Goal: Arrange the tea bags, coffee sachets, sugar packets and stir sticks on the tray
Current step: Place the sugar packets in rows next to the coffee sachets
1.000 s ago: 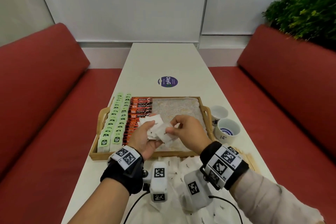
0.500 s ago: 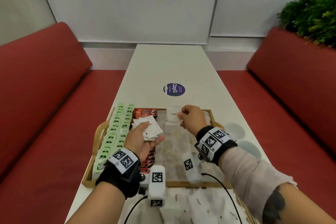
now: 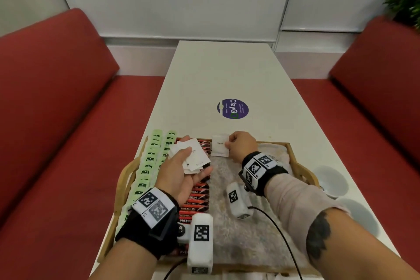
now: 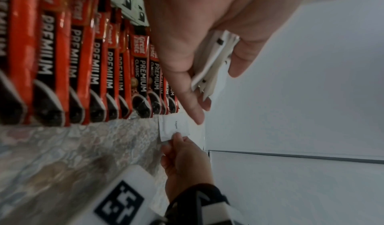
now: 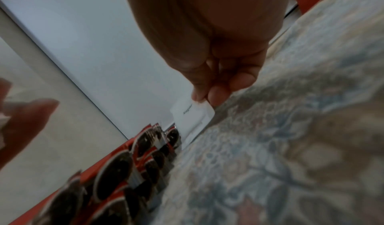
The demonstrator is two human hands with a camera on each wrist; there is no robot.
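Note:
A wooden tray [image 3: 302, 167] lined with a patterned cloth [image 3: 247, 229] holds green tea bags [image 3: 148, 166] in rows at its left and red coffee sachets [image 3: 195, 202] beside them. My left hand [image 3: 181, 170] hovers over the coffee sachets, palm up, gripping a small stack of white sugar packets [image 3: 193, 157] [image 4: 214, 64]. My right hand [image 3: 241, 145] pinches one white sugar packet [image 3: 220, 145] [image 5: 193, 113] [image 4: 176, 126] upright at the tray's far edge, just right of the coffee sachets [image 5: 145, 146] [image 4: 87, 64].
Two white cups [image 3: 331, 179] stand on the white table [image 3: 227, 75] right of the tray. A purple round sticker [image 3: 233, 108] lies beyond the tray. Red benches [image 3: 56, 120] flank the table. More white packets [image 3: 250, 276] lie at the near table edge.
My right hand took one sugar packet from the left hand's stack and carried it to the tray's far edge. The left hand stayed over the coffee sachets. The head view tilted closer.

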